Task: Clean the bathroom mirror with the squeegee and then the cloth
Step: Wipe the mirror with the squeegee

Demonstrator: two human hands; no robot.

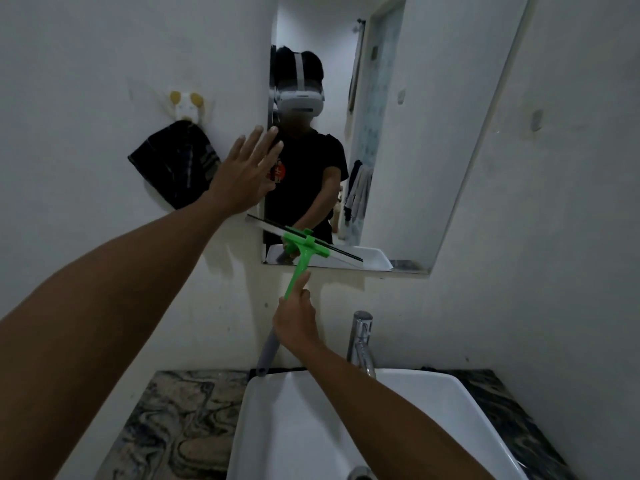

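Green squeegee (304, 252) w/ black blade on mirror (398, 150); hands: right (296, 323) grips handle, left (247, 168) flat.

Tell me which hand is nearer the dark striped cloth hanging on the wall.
Left. The left hand is spread open just right of the dark striped cloth; the right hand grips the green plastic squeegee lower down, over the sink.

Home bathroom — wall mirror (398, 140), white basin (277, 427), tap (362, 341).

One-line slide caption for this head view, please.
Right hand holds the green squeegee at the mirror's lower edge; open left hand rests at its left edge.
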